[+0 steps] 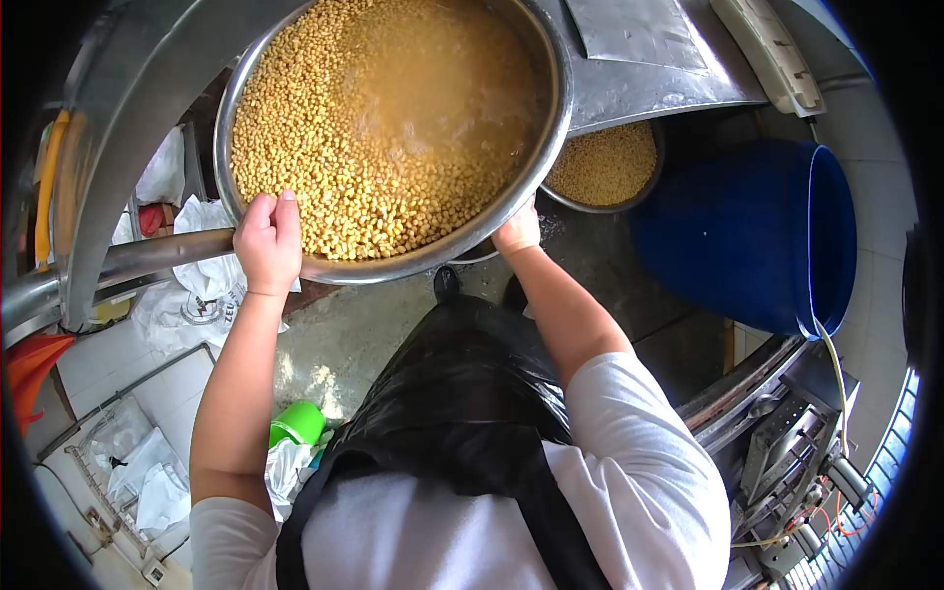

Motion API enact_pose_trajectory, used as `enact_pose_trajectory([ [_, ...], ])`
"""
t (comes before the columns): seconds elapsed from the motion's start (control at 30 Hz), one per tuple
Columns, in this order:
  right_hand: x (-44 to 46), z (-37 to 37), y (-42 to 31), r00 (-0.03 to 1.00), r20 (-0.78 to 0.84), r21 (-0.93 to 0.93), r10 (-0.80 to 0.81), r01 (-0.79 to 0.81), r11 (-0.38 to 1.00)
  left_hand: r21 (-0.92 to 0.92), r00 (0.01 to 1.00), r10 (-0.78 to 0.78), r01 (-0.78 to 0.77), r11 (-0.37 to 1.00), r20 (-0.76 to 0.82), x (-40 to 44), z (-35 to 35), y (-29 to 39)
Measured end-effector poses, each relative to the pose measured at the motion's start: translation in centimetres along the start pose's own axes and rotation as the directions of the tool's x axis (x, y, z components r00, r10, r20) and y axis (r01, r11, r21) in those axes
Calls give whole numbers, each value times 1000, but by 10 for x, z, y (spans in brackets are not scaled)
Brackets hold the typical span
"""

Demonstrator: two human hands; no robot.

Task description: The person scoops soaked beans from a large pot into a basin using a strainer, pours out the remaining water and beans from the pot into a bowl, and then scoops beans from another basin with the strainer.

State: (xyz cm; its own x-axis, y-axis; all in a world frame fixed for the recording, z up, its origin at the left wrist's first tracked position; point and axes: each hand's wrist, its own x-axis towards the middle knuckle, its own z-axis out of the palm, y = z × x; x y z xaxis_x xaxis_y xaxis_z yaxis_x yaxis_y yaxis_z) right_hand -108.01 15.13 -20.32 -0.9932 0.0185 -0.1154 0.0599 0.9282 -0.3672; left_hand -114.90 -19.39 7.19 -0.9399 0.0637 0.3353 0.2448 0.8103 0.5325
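A large round metal basin (pixel 393 270) full of yellow soybeans (pixel 295 138) and cloudy water (pixel 442 79) is held up in front of me. It looks tilted, with the water gathered toward the far right and the beans banked on the near left. My left hand (pixel 269 241) grips the near-left rim, thumb on top and fingers wrapped over the edge. On the near-right side my right hand (pixel 518 228) supports the basin from outside; its fingers are mostly hidden behind the wall.
A second basin of beans (pixel 605 167) sits lower right, under a metal surface (pixel 669 88). Beside it stands a blue barrel (pixel 737 236). A metal pipe (pixel 167 254) and white plastic bags (pixel 197 305) are at left. A green container (pixel 298 423) lies on the floor.
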Motion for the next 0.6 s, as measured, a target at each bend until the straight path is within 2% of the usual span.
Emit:
enact_pose_trajectory([
  [0.07, 8, -25, -10, 982, -9, 226, 190, -183, 957, 11, 1000, 1, -1, 1000, -2, 0, 1, -2],
  [0.13, 13, -25, -11, 980, -158, 155, 118, -93, 983, 16, 1000, -1, 1, 1000, -4, 0, 1, -3],
  [0.17, 14, -26, -12, 921, -136, 442, 366, -274, 854, 21, 1000, 0, 1, 1000, -5, 0, 1, -3],
  [0.23, 13, -21, -3, 830, -142, 566, 540, -380, 732, 22, 1000, -1, 1, 1000, -7, 0, 1, -2],
  [0.27, 9, -16, -3, 746, -134, 620, 652, -450, 643, 23, 1000, 2, -2, 1000, -13, 0, 1, -1],
  [0.3, 2, 7, 16, 724, -119, 631, 680, -473, 614, 22, 1000, 5, -5, 1000, -19, 0, 1, 0],
  [0.33, -5, -3, 21, 700, -105, 642, 706, -495, 586, 16, 1000, 7, -6, 1000, -23, 0, 2, 0],
  [0.37, -18, -15, 31, 638, 167, 831, 752, -501, 241, 30, 1000, 11, -10, 1000, -18, 0, 2, -1],
  [0.4, -37, -54, 22, 589, 436, 869, 681, -472, -148, 43, 1000, 13, -13, 999, -12, 0, 2, -2],
  [0.47, -77, -46, 56, 566, 567, 823, 598, -372, -429, 35, 1000, 8, -7, 999, -21, -1, 2, -2],
  [0.53, -124, -47, 97, 520, 629, 774, 578, -347, -530, 25, 1000, 3, -2, 1000, -29, -1, 2, -2],
  [0.6, -169, -93, 111, 487, 604, 796, 631, -326, -510, 0, 999, 1, -1, 1000, -48, -1, 3, -3],
])
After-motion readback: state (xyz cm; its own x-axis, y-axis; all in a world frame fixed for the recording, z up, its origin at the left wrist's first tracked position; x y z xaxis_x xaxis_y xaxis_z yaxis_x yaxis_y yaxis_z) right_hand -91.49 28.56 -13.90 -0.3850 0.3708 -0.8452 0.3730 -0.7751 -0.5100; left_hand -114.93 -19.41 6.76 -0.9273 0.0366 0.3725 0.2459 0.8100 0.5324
